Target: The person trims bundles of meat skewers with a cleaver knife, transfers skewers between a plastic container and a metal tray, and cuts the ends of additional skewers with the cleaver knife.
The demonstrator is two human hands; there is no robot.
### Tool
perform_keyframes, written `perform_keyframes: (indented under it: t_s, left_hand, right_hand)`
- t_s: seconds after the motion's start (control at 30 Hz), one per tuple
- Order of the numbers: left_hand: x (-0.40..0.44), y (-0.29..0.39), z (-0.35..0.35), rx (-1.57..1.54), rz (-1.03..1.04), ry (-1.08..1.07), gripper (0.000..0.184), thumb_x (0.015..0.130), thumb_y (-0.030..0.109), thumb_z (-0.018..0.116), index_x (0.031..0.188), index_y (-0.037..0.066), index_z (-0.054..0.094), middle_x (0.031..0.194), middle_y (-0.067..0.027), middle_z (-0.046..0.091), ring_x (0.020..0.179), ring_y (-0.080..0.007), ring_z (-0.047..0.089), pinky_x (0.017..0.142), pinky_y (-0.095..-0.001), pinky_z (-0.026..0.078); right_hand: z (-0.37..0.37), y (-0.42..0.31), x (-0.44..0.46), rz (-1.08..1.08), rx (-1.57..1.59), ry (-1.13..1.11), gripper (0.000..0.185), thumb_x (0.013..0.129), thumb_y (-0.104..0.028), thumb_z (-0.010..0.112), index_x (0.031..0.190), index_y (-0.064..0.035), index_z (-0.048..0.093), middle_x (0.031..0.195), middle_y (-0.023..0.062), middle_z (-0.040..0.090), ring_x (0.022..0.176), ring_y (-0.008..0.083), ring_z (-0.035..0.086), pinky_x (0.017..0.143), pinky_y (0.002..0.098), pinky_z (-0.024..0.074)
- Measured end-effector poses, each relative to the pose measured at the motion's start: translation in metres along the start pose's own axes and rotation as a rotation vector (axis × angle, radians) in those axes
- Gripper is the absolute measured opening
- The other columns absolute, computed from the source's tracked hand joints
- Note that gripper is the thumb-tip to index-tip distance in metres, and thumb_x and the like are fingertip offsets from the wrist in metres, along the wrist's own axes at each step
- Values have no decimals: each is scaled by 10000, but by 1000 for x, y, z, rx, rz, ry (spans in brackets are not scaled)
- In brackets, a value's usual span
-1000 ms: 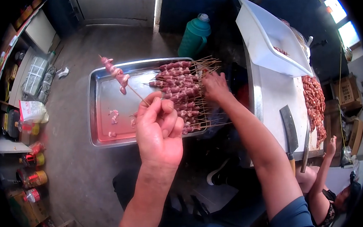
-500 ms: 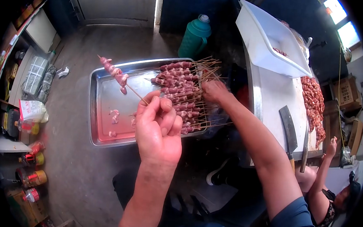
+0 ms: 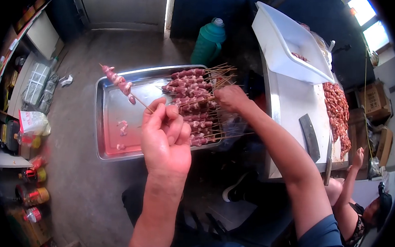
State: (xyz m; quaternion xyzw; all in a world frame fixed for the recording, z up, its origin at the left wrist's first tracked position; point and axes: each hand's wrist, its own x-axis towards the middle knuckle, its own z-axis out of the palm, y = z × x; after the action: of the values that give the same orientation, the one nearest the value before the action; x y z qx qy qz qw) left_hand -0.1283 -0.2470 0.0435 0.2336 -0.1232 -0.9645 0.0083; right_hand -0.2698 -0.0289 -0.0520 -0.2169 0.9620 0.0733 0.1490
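At the left, the raised skewer (image 3: 118, 81) stands above the metal tray (image 3: 97, 117), tilted, its meat end up and to the left, its bare stick running down into the left hand (image 3: 165, 142). Judged handling: light overall, with the load toward the far end; meat soft, wet and slippery, liable to slide or tear if squeezed; stick thin, stiff along its length, but able to snap under sideways force. Proper point of hold: the bare stick, clear of the meat.

The left hand complies. Its palm is turned up toward the viewer, the forearm rising from below, with thumb and forefinger pinched narrow on the stick and the other fingers curled in toward the palm.

Meat scraps (image 3: 123, 128) lie loose on the tray floor. At the tray's right side, the laid skewers (image 3: 190, 92) are packed close, meat inward, bare sticks projecting past the rim. These ends offer the sound hold; they overlap, and snagging is a risk.

The right hand (image 3: 232, 98) is back upward, its forearm reaching in from the lower right, the fingers bent down among the stick ends. Its fingertips are hidden; whether they grip a stick cannot be told. Farther right stands the worktop (image 3: 294, 100), bearing a cleaver (image 3: 309, 137).
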Motion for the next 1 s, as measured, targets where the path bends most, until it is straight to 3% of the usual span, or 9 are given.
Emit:
perform_keyframes:
  t_s: [0.27,0.37,0.53,0.83,1.0]
  left_hand:
    - [2,7,-1,17,40,-14,110,990,82,443,1034,104,542,750,-30,577,448,-67,302,446,-228,247]
    - [1,8,1,0,53,9,135,996,89,446,1041,56,568,751,-37,567,441,-76,284,435,-237,221]
    - [2,11,1,7,70,7,136,999,90,442,1046,48,562,756,-38,559,443,-78,285,435,-238,222]
    - [8,19,-6,2,90,-29,122,981,79,452,1005,83,571,750,-37,580,448,-72,304,442,-229,248]
    - [9,25,-9,-6,133,-56,125,980,74,450,1018,66,568,764,-48,578,464,-70,306,452,-222,249]
  right_hand:
    - [2,-22,-9,19,206,-101,240,796,-171,581,957,-42,704,979,215,684,955,372,657,844,451,516]
    - [11,-29,-3,32,186,-99,252,821,-211,601,972,-35,699,985,213,686,955,374,659,847,453,517]
    - [22,-37,-7,-2,144,58,291,887,-288,574,947,-26,684,953,197,693,907,375,666,792,465,520]
    - [-29,-33,-30,-70,148,99,196,865,-174,532,870,-50,684,885,214,675,838,394,657,748,471,511]
    - [-36,-30,-55,17,321,136,277,927,-234,512,873,-24,684,867,218,670,820,379,650,758,467,501]
